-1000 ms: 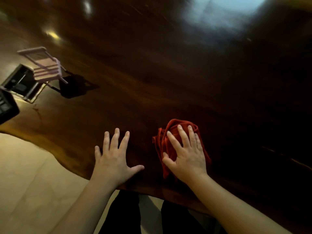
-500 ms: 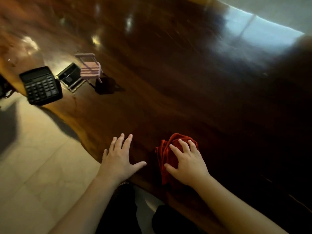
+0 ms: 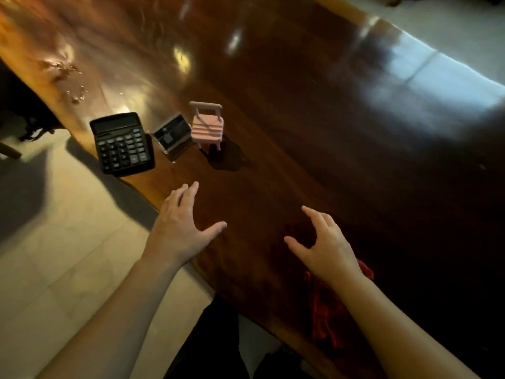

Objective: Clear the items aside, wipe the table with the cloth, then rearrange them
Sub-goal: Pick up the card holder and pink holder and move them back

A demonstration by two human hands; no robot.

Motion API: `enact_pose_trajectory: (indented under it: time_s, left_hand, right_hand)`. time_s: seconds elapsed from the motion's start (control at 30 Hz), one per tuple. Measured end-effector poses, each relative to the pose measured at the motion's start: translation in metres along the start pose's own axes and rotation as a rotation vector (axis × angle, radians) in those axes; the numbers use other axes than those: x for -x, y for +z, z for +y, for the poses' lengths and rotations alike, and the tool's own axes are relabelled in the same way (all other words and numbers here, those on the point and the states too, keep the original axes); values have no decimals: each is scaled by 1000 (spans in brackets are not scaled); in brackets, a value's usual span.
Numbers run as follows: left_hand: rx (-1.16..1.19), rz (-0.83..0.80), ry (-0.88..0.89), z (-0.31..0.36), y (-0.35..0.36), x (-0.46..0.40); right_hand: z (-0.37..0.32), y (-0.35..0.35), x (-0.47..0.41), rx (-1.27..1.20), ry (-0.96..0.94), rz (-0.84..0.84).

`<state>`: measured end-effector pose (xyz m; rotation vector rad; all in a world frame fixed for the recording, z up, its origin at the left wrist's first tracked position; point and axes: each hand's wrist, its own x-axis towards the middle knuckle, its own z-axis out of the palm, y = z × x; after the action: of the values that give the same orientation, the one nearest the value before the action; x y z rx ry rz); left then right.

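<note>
Both hands, left hand (image 3: 181, 231) and right hand (image 3: 328, 246), empty above table (image 3: 300, 119), fingers spread apart

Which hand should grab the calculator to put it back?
Probably the left hand. It hovers open, nearer the calculator at the table edge. The right hand is also empty but farther away, above the red cloth.
</note>
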<state>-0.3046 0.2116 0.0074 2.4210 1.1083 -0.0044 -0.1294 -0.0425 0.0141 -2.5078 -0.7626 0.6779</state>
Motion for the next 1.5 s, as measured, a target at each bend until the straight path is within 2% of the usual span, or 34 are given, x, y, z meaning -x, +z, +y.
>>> enact_pose_trajectory:
  time_s: [0.13, 0.3, 0.57, 0.93, 1.1, 1.3, 1.5]
  left_hand:
    - [36, 123, 0, -26, -30, -54]
    - [41, 197, 55, -48, -64, -122]
    - [-69, 151, 131, -54, -75, -198]
    - [-116, -31, 3, -60, -41, -250]
    - [-70, -45, -9, -60, -38, -253]
    - [-40, -82, -10, -56, -45, -249]
    - [-29, -122, 15, -36, -52, -229]
  right_hand:
    - [-58, 2, -45, -17, -52, 55]
    - [-129, 3, -112, 33, -122, 72]
    - [-191, 8, -192, 174, -288, 98]
    - [-202, 42, -243, 444, -426, 25]
    - [-203, 51, -245, 429, -448, 93]
    - [-202, 48, -242, 334, -448, 78]
    - [-172, 26, -221, 162, -364, 156]
